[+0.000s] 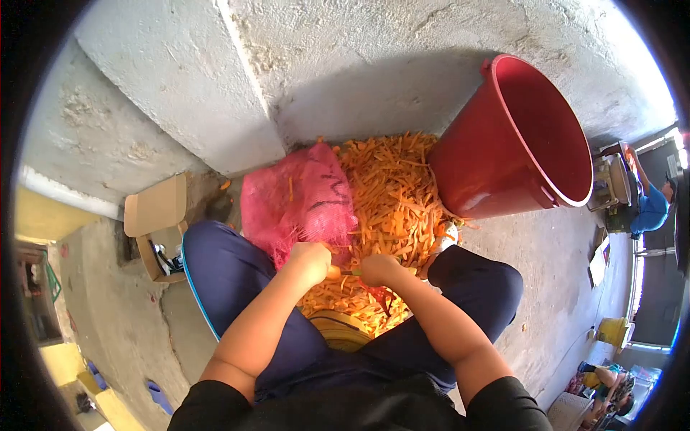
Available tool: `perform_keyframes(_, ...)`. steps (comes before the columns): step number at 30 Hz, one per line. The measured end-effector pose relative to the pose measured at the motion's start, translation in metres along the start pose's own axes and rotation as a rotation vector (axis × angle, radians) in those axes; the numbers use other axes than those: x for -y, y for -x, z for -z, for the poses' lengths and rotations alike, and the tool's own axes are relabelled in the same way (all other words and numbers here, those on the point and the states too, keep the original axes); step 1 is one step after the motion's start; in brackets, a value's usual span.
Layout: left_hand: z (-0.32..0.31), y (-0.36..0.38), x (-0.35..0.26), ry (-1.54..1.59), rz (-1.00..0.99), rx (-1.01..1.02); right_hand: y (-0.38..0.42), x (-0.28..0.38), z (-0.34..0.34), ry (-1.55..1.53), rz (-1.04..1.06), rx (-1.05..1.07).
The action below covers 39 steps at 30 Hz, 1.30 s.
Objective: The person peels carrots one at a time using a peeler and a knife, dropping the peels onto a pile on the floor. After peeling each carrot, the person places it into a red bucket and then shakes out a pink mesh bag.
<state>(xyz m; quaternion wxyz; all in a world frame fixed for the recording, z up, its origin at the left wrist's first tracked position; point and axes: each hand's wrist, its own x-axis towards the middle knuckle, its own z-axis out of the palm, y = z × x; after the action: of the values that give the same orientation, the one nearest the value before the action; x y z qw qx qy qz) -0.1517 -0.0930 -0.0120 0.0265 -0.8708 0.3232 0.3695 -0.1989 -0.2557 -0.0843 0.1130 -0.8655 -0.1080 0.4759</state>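
My left hand [309,263] is closed around a carrot [333,273], whose orange end shows beside the fingers. My right hand [381,271] grips a small bladed tool [352,272]; its thin dark blade touches or nearly meets the carrot, and a yellow-green end shows past the fist. Most of the tool is hidden by the fingers. Below and beyond both hands spreads a thick heap of orange peelings [392,194]. A pink mesh sack [298,197] with dark markings lies just past my left hand. Something red and stringy [381,298] lies under my right hand.
A large red bucket [478,158] stands tilted in view at the right of the heap, against the rough wall [374,65]. An open cardboard box [157,208] sits at left. Two people, one in a blue shirt [652,210], are at the far right near a yellow container [613,332].
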Motion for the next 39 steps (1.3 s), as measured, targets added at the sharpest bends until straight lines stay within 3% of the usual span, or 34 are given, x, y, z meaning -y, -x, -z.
perform_keyframes(4,0.07,-0.007,-0.03,-0.153,-0.289,-0.196,0.013,0.004,0.007,0.034,-0.056,0.042)
perform_keyframes(5,0.089,-0.02,-0.036,-0.11,-0.539,-0.572,0.001,-0.003,-0.002,0.009,-0.042,-0.015)
perform_keyframes(6,0.131,-0.015,-0.062,-0.159,-0.556,-0.681,0.0,-0.003,-0.001,0.01,-0.031,-0.025)
perform_keyframes(8,0.19,-0.009,-0.109,-0.122,-0.601,-1.398,-0.003,-0.004,0.004,0.015,-0.007,-0.04)
perform_keyframes(10,0.234,0.009,-0.133,-0.064,-0.545,-1.794,-0.016,-0.015,-0.002,-0.067,0.025,-0.185)
perform_keyframes(12,0.246,0.013,-0.127,0.065,-0.607,-1.883,-0.01,-0.017,0.013,-0.066,0.017,-0.211)
perform_keyframes(13,0.242,0.012,-0.115,0.074,-0.6,-1.858,-0.004,-0.016,0.021,0.047,0.104,-0.256)
perform_keyframes(15,0.214,-0.006,-0.079,0.205,-0.447,-1.56,0.042,-0.007,0.048,-0.062,0.005,-0.379)
perform_keyframes(16,0.191,-0.019,-0.055,0.174,-0.255,-1.382,0.076,0.002,0.066,-0.114,-0.045,-0.439)
perform_keyframes(18,0.121,-0.061,0.005,0.252,0.082,-1.0,0.122,0.004,0.087,-0.08,-0.063,-0.491)
perform_keyframes(20,0.045,-0.086,0.059,0.276,0.379,-0.361,0.14,-0.016,0.086,-0.254,-0.038,-0.593)
perform_keyframes(21,-0.009,-0.108,0.086,0.182,0.373,-0.155,0.146,-0.022,0.089,-0.22,-0.046,-0.613)
perform_keyframes(22,-0.062,-0.121,0.099,0.222,0.343,-0.141,0.151,-0.024,0.093,-0.188,-0.053,-0.631)
perform_keyframes(23,-0.109,-0.134,0.11,0.426,0.222,0.092,0.155,-0.021,0.101,-0.209,-0.083,-0.583)
perform_keyframes(24,-0.112,-0.114,0.094,0.583,0.243,0.221,0.153,-0.021,0.102,-0.209,-0.042,-0.549)
perform_keyframes(25,-0.138,-0.107,0.09,0.425,0.174,0.071,0.15,-0.021,0.104,-0.207,-0.002,-0.516)
perform_keyframes(28,-0.163,-0.136,0.089,0.512,0.287,0.03,0.119,-0.033,0.098,-0.217,0.089,-0.451)
perform_keyframes(29,-0.163,-0.138,0.077,0.614,0.343,-0.381,0.103,-0.039,0.095,-0.248,0.102,-0.423)
perform_keyframes(32,-0.175,-0.188,0.102,0.531,0.381,-0.42,0.08,-0.047,0.098,-0.254,0.026,-0.414)
perform_keyframes(35,-0.173,-0.21,0.119,0.537,0.275,-0.664,0.07,-0.045,0.117,-0.264,0.0,-0.404)
perform_keyframes(39,-0.198,-0.248,0.139,0.699,0.468,-0.857,0.05,-0.053,0.119,-0.253,0.054,-0.375)
